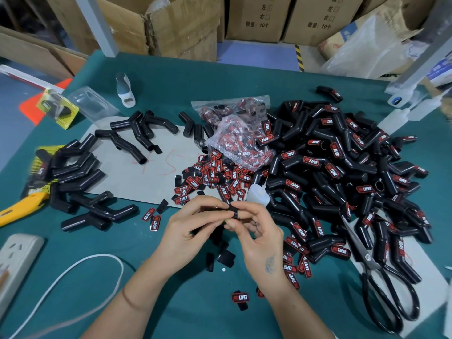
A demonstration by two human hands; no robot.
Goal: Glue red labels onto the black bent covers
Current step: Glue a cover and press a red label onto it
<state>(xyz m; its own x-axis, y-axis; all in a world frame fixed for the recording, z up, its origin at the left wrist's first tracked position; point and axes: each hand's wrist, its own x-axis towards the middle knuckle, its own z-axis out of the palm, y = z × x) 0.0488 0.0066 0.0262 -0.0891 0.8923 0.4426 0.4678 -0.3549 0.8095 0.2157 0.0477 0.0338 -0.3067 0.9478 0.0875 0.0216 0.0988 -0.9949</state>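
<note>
**Sticking a Label on a Black Cover**

Close to my body, on the green table [171, 77], one loose red label [240, 297] lies face up between my arms. A white cord [97, 259] curls on my left, near a white power strip [17, 260]. Big black scissors [381, 285] lie on my right.

Just past that, my two hands meet above the table. My left hand [186, 231] holds a black bent cover [220, 212], with my fingers curled around it. My right hand [259, 238] pinches the end of the same cover with fingertips and thumb. I cannot tell if a label is on it, because my fingers hide most of it.

Behind my hands, a small clear glue bottle [258, 193] lies by a pile of loose red labels [215, 174] on a grey card sheet [146, 165]. A plastic bag of labels [239, 133] sits beyond the pile.

On my right is a big heap of labeled covers [342, 172]. On my left are plain black covers [80, 167] with no labels showing, and a yellow knife [22, 206].

Far back, brown cardboard boxes [256, 18] stand past the table edge.
</note>
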